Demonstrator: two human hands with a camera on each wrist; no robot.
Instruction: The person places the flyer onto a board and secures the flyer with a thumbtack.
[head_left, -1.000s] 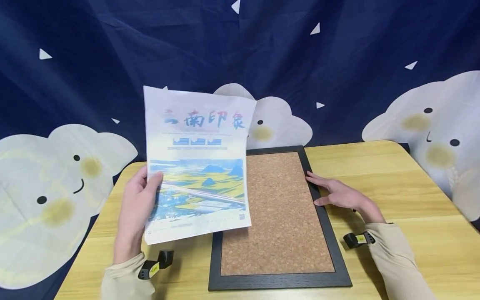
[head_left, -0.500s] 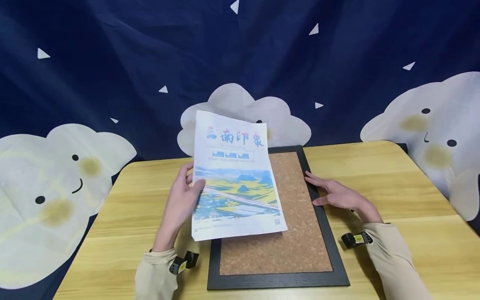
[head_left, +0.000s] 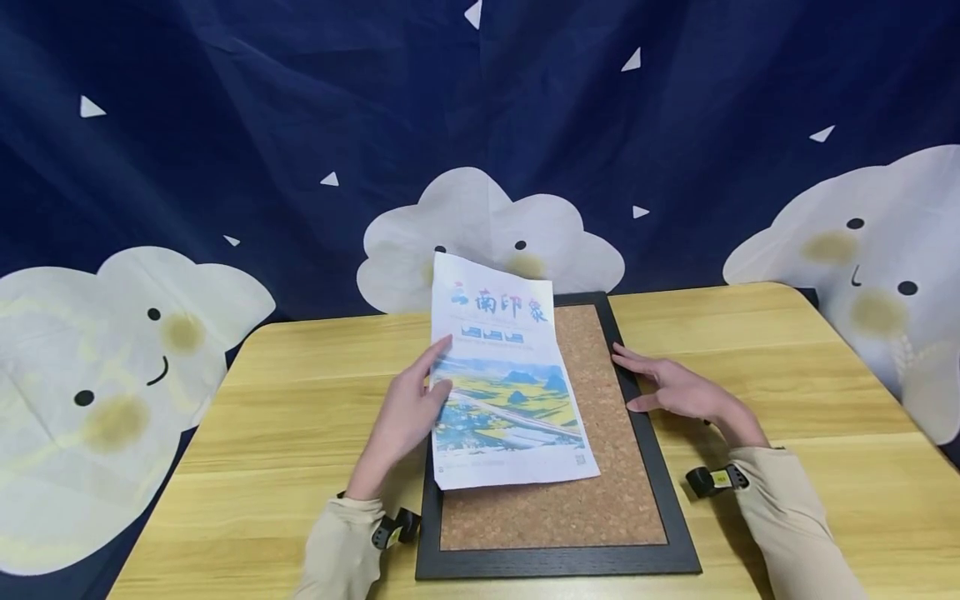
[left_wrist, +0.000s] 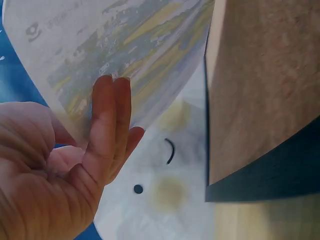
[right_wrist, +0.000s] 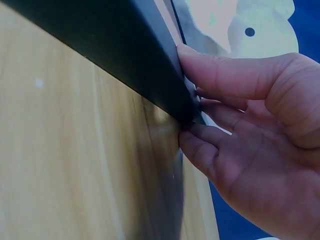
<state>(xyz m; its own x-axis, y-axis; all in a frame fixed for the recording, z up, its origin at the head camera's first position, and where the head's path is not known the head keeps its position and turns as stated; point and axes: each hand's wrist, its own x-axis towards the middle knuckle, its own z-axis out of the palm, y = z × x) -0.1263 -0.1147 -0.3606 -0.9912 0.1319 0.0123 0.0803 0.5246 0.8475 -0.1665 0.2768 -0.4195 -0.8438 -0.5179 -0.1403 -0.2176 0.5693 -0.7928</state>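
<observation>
A printed sheet of paper (head_left: 502, 417) with Chinese characters and a landscape picture hovers, tilted, above the left part of a black-framed cork board (head_left: 555, 521). My left hand (head_left: 408, 412) pinches the sheet's left edge. In the left wrist view, several fingers (left_wrist: 102, 120) lie along one face of the paper (left_wrist: 115, 55), partly covering it. At the board's right side my right hand (head_left: 675, 387) holds the black border. The right wrist view has the thumb (right_wrist: 220, 72) at the border's upper edge and the other fingers lower on its side; their tips are partly hidden.
The board lies flat on a pale wooden table (head_left: 825, 400). Behind it hangs a dark blue curtain (head_left: 247, 125) printed with smiling clouds and white triangles. A small black camera is strapped to each wrist.
My left hand has brought the paper rightward and lower, over the board's left side. Its forefinger now shows along the paper's edge. My right hand has stayed at the border.
</observation>
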